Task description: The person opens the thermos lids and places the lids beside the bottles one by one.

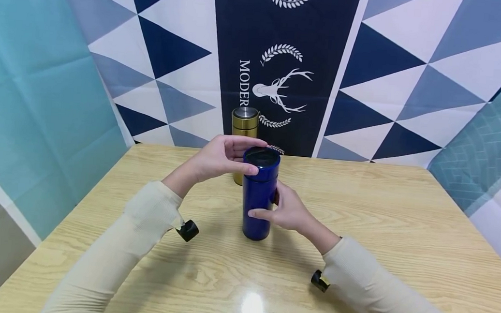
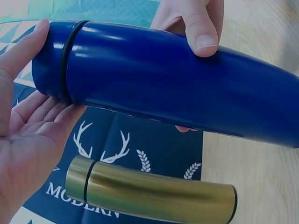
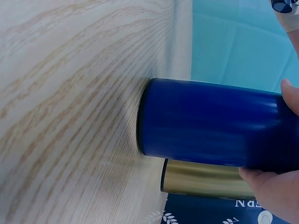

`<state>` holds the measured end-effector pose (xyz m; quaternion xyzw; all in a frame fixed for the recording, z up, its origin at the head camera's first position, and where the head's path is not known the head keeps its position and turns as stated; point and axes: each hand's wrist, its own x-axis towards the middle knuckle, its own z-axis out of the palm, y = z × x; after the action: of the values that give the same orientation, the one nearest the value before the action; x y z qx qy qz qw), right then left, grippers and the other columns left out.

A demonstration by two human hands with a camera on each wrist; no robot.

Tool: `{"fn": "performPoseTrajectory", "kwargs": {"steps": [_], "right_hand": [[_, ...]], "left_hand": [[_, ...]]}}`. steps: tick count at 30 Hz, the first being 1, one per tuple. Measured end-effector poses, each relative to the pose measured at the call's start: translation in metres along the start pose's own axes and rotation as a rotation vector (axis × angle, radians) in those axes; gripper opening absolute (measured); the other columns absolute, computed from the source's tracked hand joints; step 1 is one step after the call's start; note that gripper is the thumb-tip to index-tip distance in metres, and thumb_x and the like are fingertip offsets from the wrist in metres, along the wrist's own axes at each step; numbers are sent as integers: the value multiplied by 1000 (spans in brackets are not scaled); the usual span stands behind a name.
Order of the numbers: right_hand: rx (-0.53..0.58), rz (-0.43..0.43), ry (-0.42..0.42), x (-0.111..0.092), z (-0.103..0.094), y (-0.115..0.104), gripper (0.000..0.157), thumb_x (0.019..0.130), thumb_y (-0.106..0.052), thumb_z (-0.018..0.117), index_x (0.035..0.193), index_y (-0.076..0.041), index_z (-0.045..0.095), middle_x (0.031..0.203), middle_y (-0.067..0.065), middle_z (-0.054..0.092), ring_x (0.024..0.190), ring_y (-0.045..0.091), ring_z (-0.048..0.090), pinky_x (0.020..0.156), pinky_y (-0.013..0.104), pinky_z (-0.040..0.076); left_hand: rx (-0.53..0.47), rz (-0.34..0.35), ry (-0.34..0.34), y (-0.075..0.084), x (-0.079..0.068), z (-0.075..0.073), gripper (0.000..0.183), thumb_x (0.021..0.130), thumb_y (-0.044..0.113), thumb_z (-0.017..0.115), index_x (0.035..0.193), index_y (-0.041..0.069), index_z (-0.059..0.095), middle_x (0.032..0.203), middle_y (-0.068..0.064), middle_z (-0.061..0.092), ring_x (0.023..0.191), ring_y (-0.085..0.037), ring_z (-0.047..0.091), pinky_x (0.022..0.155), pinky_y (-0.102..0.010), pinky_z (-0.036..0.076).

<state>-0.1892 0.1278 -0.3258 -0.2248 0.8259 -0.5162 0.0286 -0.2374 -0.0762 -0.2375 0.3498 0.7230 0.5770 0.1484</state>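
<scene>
A blue thermos bottle (image 1: 258,200) with a dark-topped lid (image 1: 262,158) stands upright on the wooden table. Around its lid, my left hand (image 1: 219,160) has the thumb in front and the fingers behind. Lower down, my right hand (image 1: 289,208) grips the body from the right side, its thumb lying across the front. The left wrist view shows the lid (image 2: 50,58) between left thumb and fingers, with a black ring below it. Right behind the blue bottle is a gold thermos bottle (image 1: 245,120), partly hidden by the left hand; neither hand seems to hold it.
The light wood table (image 1: 381,219) reaches to a patterned cloth backdrop (image 1: 178,64) with triangles and a deer head. Teal cloth (image 1: 33,88) hangs at the left. Small black cameras are strapped at both wrists, such as the left wrist camera (image 1: 188,230).
</scene>
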Motion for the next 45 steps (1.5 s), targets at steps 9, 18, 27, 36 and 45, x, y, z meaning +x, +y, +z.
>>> {"fn": "performPoseTrajectory", "kwargs": {"steps": [9,18,27,36,45], "right_hand": [[-1,5,-8,-1,-1,-1,72,77,-17,80,138,-5,43,130,16,61,115,29,63,100,45,51],[2,7,-1,-3,-3,-5,72,77,-17,80,138,-6,43,130,16,60,115,30,63,100,46,50],[15,-8,7,-4,-2,-3,72,76,-16,81,137,-6,44,129,16,61,113,29,64,99,44,52],[17,-20,1,-5,-1,-2,70,76,-15,80,136,-4,45,128,17,62,113,29,64,99,44,52],[2,-3,11,-4,-1,-3,70,77,-17,80,135,-4,45,127,17,62,113,29,64,99,44,52]], "left_hand": [[36,-71,71,7,-4,6,52,83,2,71,133,7,56,135,-12,60,126,-22,58,105,-34,47],[58,-67,154,13,-8,15,51,82,5,73,131,6,57,132,-12,62,124,-22,60,104,-32,48],[97,-55,226,15,-14,26,52,83,9,73,132,5,56,131,-13,63,124,-24,60,104,-35,47],[219,-33,320,15,-20,36,54,82,19,77,131,9,57,130,-10,64,121,-22,62,102,-35,49],[221,20,264,9,-13,23,49,80,14,77,125,9,59,126,-9,66,119,-21,63,105,-36,48]]}}
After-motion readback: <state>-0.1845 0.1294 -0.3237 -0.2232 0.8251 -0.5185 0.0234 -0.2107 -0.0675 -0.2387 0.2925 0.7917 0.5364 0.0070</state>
